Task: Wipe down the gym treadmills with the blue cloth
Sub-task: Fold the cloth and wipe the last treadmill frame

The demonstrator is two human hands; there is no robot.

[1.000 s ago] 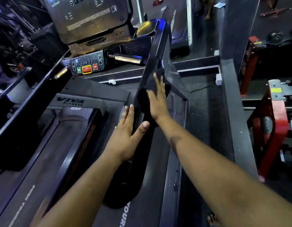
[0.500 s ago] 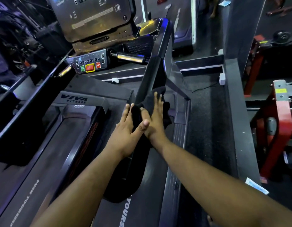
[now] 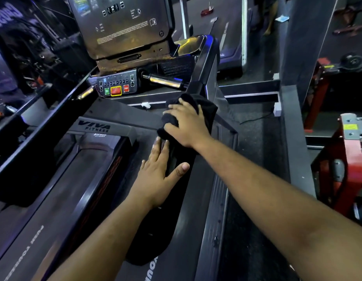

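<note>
Dark grey treadmill fills the lower left of the frame, its console at upper centre and its black side handrail running up the middle. Wiping this rail looks to be the step in hand; next the cloth likely needs sliding along the rail under steady pressure. Both forearms reach forward from the bottom edge. At centre frame the cloth, which reads nearly black here, drapes over the rail, and the right hand grips it with curled fingers. Just below, the left hand lies flat on the rail, fingers spread.
</note>
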